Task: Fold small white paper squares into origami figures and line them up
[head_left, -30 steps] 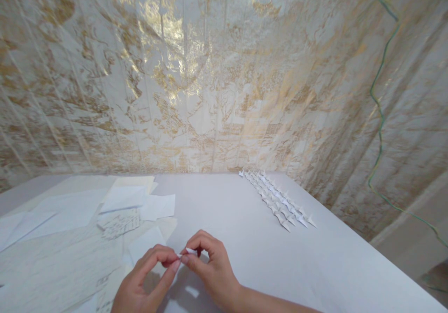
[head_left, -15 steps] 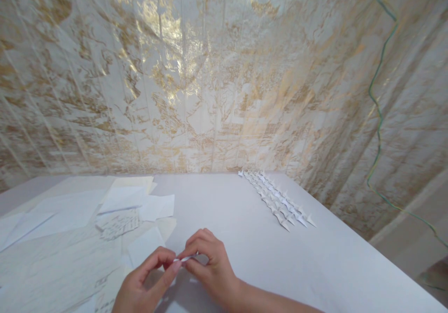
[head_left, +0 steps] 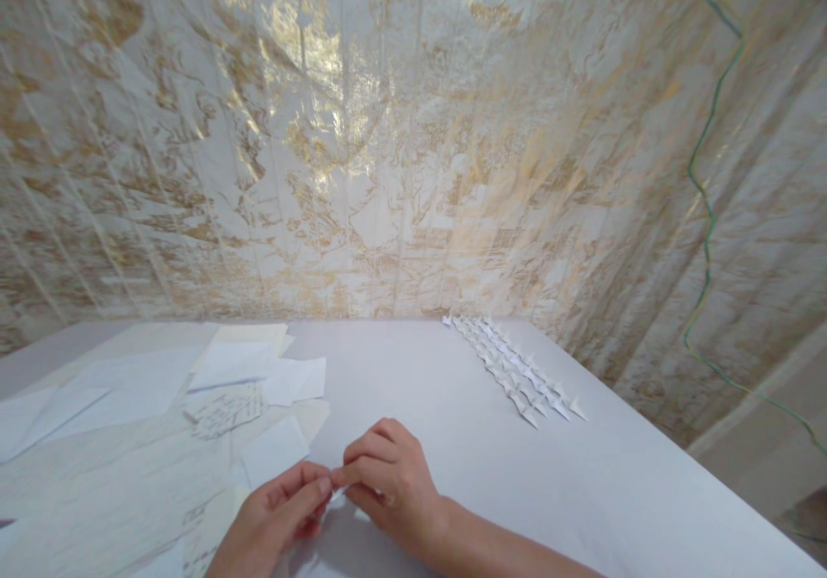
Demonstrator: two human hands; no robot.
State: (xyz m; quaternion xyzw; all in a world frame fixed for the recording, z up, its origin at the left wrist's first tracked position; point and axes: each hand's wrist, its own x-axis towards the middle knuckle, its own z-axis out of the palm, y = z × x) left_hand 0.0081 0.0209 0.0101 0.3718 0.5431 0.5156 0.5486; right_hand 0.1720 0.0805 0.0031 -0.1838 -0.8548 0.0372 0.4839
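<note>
Near the table's front, my left hand (head_left: 284,509) and my right hand (head_left: 391,483) meet fingertip to fingertip. Between them they pinch a small folded piece of white paper (head_left: 338,494), mostly hidden by the fingers. Both hands are closed on it. Just beyond my left hand lies a loose white paper square (head_left: 275,450). At the back right, several small folded paper shapes (head_left: 517,371) with pointed ends stand in slanting rows.
Overlapping sheets of paper (head_left: 129,475), some with writing, spread over the left of the white table (head_left: 581,492). A gold-patterned curtain (head_left: 388,173) hangs behind the table. A green-yellow cord (head_left: 701,182) runs down it at the right.
My left fingers have closed in more around the folded paper, and the paper now tilts downward between the hands. The view has shifted slightly.
</note>
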